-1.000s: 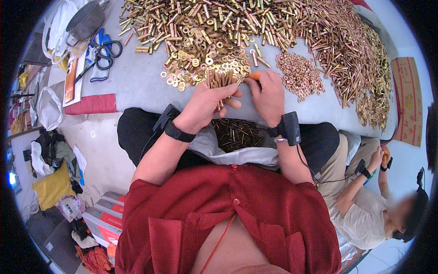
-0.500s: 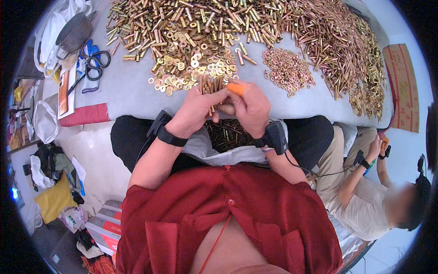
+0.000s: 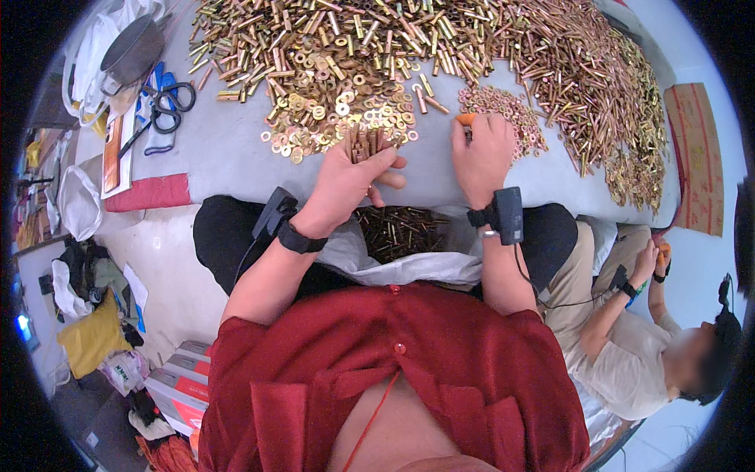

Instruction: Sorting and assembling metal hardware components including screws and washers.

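Note:
My left hand (image 3: 346, 177) is closed round a bundle of slim copper-coloured bolts (image 3: 365, 141), whose ends stick up above the thumb and fingers. It hovers at the table's near edge, just in front of a heap of flat brass-coloured washers (image 3: 303, 126). At the near left edge of a patch of small nuts (image 3: 503, 110), my right hand (image 3: 481, 153) has its fingers curled down. An orange finger cover (image 3: 465, 119) shows on one of its fingers. Whatever lies between those fingertips is hidden.
Metal sleeves (image 3: 377, 43) cover the far table, and bolts (image 3: 582, 86) lie heaped at right. Black scissors (image 3: 169, 106) and a dark pan (image 3: 132, 51) are at far left. Dark metal pieces (image 3: 401, 232) fill a white sack (image 3: 377, 271) on my lap. A co-worker (image 3: 629, 354) sits at right.
My right hand has left my left hand and moved right to the nuts. The left hand keeps its bundle of bolts, nearly in place.

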`<state>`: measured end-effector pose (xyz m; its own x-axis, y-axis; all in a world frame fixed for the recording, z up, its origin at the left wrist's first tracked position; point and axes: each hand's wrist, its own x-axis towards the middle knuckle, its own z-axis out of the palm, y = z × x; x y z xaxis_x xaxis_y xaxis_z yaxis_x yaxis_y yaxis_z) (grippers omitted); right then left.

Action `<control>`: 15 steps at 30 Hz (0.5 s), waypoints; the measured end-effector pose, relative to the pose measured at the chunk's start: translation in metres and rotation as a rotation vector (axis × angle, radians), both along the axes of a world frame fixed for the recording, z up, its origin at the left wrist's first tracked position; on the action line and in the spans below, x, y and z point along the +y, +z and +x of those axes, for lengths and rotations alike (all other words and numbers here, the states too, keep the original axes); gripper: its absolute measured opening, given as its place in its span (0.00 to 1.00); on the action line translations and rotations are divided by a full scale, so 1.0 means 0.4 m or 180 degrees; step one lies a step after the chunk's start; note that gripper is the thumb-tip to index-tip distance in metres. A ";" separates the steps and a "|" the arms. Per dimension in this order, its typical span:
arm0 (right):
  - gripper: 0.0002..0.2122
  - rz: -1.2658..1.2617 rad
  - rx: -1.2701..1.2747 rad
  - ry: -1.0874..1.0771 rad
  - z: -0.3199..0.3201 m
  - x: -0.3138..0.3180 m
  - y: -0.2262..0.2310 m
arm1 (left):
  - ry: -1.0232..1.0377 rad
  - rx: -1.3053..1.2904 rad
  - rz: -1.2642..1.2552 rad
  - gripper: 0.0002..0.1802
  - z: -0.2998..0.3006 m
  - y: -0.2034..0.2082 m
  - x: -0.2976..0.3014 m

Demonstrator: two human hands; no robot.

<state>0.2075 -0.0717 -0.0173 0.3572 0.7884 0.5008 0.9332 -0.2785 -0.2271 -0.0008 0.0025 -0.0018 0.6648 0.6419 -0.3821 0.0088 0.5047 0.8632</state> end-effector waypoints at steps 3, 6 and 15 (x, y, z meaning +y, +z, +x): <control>0.06 0.0132 0.2121 0.0399 -0.058 -0.006 0.016 | -0.0023 0.0075 0.0040 0.14 0.001 -0.001 -0.001; 0.06 0.0335 0.3302 0.0827 -0.119 -0.013 0.021 | -0.0067 0.0031 0.0091 0.13 0.001 -0.006 -0.005; 0.07 0.0398 0.3650 0.0904 -0.144 -0.049 0.036 | -0.0166 0.0370 0.0520 0.14 0.004 -0.002 -0.035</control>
<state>0.1500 -0.0911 -0.0029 0.4676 0.8802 0.0816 0.1922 -0.0111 -0.9813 0.0010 -0.0113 -0.0025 0.6563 0.6675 -0.3517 0.1355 0.3542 0.9253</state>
